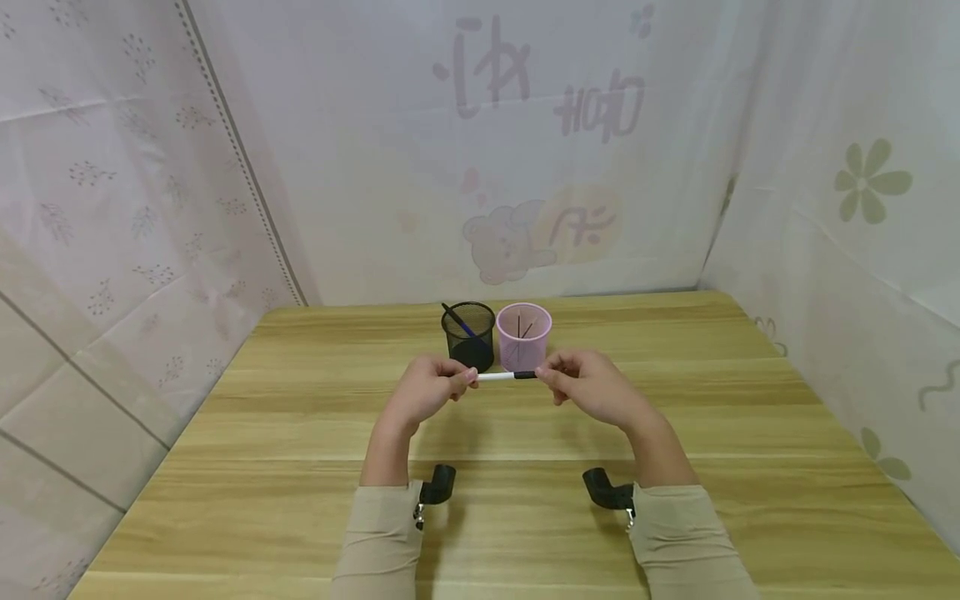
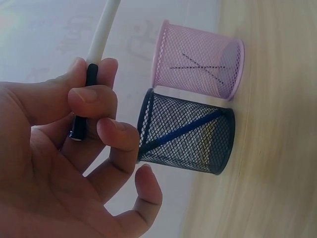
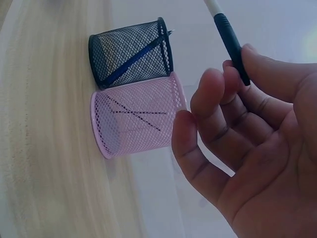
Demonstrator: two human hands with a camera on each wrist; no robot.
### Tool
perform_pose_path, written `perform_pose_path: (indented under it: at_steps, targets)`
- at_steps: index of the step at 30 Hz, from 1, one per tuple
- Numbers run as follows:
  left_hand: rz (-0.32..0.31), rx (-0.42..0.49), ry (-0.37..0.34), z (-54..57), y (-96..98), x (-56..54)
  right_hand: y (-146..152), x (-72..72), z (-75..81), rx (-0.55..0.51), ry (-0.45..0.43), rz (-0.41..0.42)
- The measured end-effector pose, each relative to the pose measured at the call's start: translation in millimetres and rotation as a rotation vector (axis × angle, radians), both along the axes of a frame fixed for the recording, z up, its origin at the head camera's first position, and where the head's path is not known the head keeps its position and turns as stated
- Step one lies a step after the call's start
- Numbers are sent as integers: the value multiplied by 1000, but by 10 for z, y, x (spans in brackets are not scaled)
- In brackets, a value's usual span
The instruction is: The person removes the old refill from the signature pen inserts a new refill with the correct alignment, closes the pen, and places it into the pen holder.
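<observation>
A white marker [image 1: 497,377] with a black cap is held level between the two hands, in front of the pen cups. My left hand [image 1: 427,390] pinches its left end, which the left wrist view shows as a black section [image 2: 92,74] between thumb and fingers. At the other end, my right hand [image 1: 594,388] pinches the black cap [image 3: 230,42] with thumb and fingertips. Behind the marker stand a black mesh pen cup [image 1: 470,350] with a dark blue pen [image 2: 183,130] leaning in it, and a pink mesh cup [image 1: 523,354] holding two thin dark sticks [image 3: 141,113].
Both cups stand side by side towards the far edge of the wooden table [image 1: 315,433]. Pale printed curtains [image 1: 360,167] hang behind the table and on both sides. Black mounts [image 1: 441,483] are attached at both beige sleeves [image 1: 378,542].
</observation>
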State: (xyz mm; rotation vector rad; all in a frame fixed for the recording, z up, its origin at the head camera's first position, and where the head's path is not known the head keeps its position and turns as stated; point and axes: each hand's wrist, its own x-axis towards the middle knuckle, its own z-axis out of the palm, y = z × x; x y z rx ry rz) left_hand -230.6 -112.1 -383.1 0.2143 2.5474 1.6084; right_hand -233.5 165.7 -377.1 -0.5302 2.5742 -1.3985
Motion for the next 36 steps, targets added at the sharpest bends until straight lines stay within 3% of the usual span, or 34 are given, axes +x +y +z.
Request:
perform_pose_path:
  at_steps: [10, 22, 36]
  targets:
    - [13, -20, -8, 41, 1, -17, 6, -7, 57, -10, -11, -11]
    - [2, 0, -4, 44, 1, -13, -14, -46, -3, -19, -68, -16]
    - [9, 4, 3, 12, -25, 1, -9, -38, -16, 31, -22, 11]
